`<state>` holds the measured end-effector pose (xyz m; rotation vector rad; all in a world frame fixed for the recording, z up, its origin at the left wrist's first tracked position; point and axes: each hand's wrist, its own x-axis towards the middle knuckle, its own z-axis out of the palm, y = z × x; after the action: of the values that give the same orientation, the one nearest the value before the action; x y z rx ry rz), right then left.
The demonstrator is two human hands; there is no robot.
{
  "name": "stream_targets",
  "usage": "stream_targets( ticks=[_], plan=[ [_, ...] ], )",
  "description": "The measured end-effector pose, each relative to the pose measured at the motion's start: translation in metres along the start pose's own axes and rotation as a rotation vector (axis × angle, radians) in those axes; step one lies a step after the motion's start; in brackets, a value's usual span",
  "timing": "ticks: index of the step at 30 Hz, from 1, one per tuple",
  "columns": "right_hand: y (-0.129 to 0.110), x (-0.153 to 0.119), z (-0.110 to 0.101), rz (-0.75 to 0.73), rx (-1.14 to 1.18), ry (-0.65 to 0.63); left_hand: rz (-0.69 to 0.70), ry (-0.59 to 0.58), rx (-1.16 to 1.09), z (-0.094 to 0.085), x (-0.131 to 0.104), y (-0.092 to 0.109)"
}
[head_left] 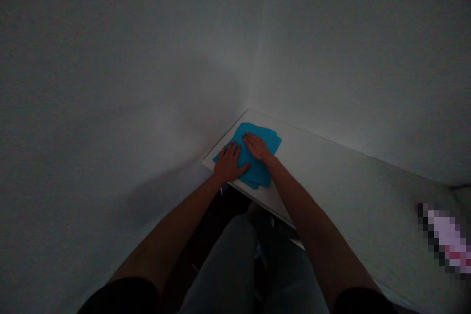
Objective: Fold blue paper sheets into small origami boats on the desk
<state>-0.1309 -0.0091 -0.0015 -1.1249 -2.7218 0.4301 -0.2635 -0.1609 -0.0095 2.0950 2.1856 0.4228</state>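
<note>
A blue cloth (257, 169) lies spread, in what looks like folded layers, on the left end of a white tabletop (312, 167). My left hand (228, 163) rests on the cloth's left part with its fingers spread and thumb pointing right. Flat on the upper middle of the cloth is my right hand (256, 147), fingers stretched out towards the left. Both palms face down, and neither hand grips the cloth. The cloth's near edge lies close to the table's front edge.
Two pale walls meet in a corner (250, 100) behind the table. A pixelated pink and white object (447, 238) with a dark edge lies at the right. Below the front edge are my legs (228, 265) in jeans and a dark space. The light is dim.
</note>
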Motion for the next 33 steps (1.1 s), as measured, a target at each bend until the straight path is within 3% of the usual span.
stream_targets(
  ticks=[3,7,10,13,16,20,24,28,30,33],
  plan=[
    [0.016,0.041,0.015,0.095,-0.106,-0.004,0.007,-0.01,0.006,0.016,0.012,-0.004],
    [0.037,0.066,0.02,0.143,-0.156,-0.05,0.014,0.006,-0.004,0.023,0.016,-0.005],
    [0.054,0.067,0.018,0.206,-0.197,-0.056,0.012,0.005,-0.016,0.022,0.015,-0.005],
    [0.08,0.045,0.011,0.293,-0.258,-0.022,0.008,-0.007,-0.029,0.021,0.015,-0.005],
    [0.111,-0.003,-0.007,0.367,-0.342,0.029,0.016,-0.012,-0.042,0.02,0.015,-0.006],
    [0.137,-0.101,-0.034,0.377,-0.435,0.143,0.013,-0.008,-0.044,0.016,0.016,-0.006],
    [0.14,-0.225,-0.042,0.417,-0.395,0.271,0.009,-0.001,-0.032,0.012,0.013,-0.003],
    [0.135,-0.339,-0.034,0.54,-0.32,0.296,0.014,0.054,-0.051,0.005,0.008,0.002],
    [0.134,-0.375,-0.031,0.603,-0.295,0.288,0.027,0.138,-0.083,0.001,0.005,0.004],
    [0.133,-0.398,-0.03,0.632,-0.26,0.291,0.043,0.282,-0.144,-0.007,-0.004,0.006]
  ],
)
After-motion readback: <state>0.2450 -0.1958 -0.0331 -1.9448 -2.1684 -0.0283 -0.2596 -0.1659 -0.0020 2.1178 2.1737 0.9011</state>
